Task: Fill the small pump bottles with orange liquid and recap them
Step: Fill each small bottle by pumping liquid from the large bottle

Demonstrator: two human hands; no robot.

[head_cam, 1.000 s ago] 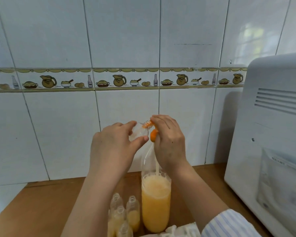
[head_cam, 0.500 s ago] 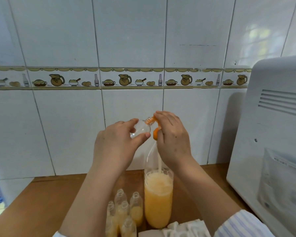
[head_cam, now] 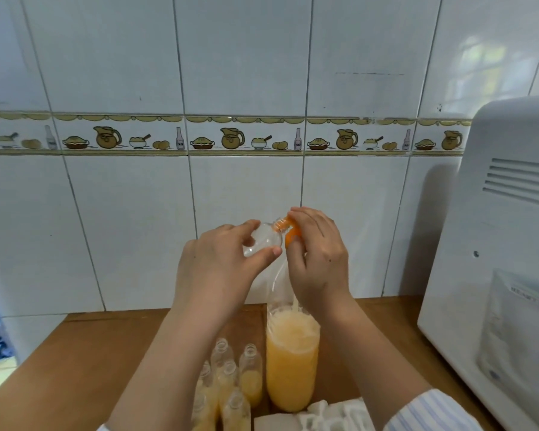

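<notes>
A white appliance (head_cam: 495, 259) fills the right side of a wooden counter (head_cam: 84, 362) against a tiled wall. At centre stands a large bottle of orange liquid (head_cam: 291, 365), with uncapped small pump bottles (head_cam: 231, 384) clustered touching its left side, partly filled. Raised above them, the left hand (head_cam: 218, 269) grips a clear small bottle (head_cam: 263, 241) tilted on its side, while the right hand (head_cam: 318, 259) pinches the orange pump cap (head_cam: 288, 231) at its neck. Turning the cap squarely on the threads, bottle held steady, would likely seat it without cross-threading
</notes>
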